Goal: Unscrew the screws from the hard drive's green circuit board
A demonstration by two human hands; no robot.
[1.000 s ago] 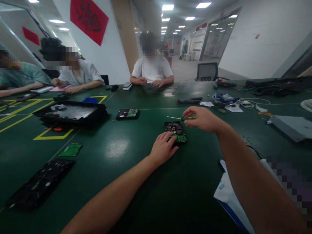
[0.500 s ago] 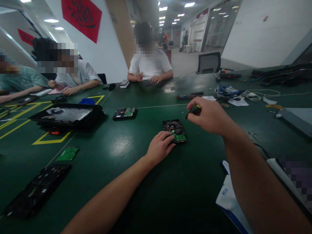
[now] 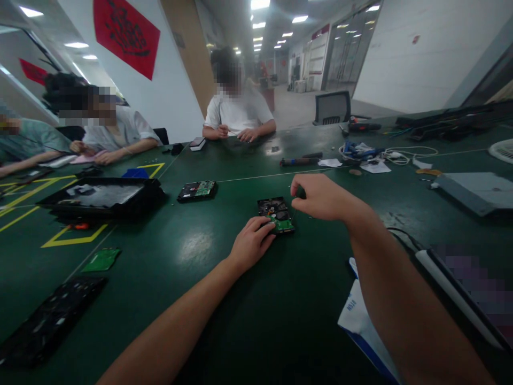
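Observation:
A hard drive (image 3: 276, 212) lies circuit board up on the green table (image 3: 208, 299), straight ahead of me. My left hand (image 3: 250, 243) rests on its near left corner, fingers laid over the edge and pressing it down. My right hand (image 3: 318, 197) is closed around a screwdriver with a dark handle (image 3: 300, 193), held upright just right of the drive. The screwdriver's shaft points down toward the drive's right edge; its tip is too small to make out.
A second hard drive (image 3: 197, 190) lies farther left, beside a black tray (image 3: 98, 195). A green circuit board (image 3: 102, 260) and a black panel (image 3: 48, 321) lie at near left. Tools and cables (image 3: 360, 152) sit at far right. Three people sit across the table.
My right hand lifted the screwdriver from lying flat, turned it upright and brought it left and down beside the drive. My left hand stayed on the drive.

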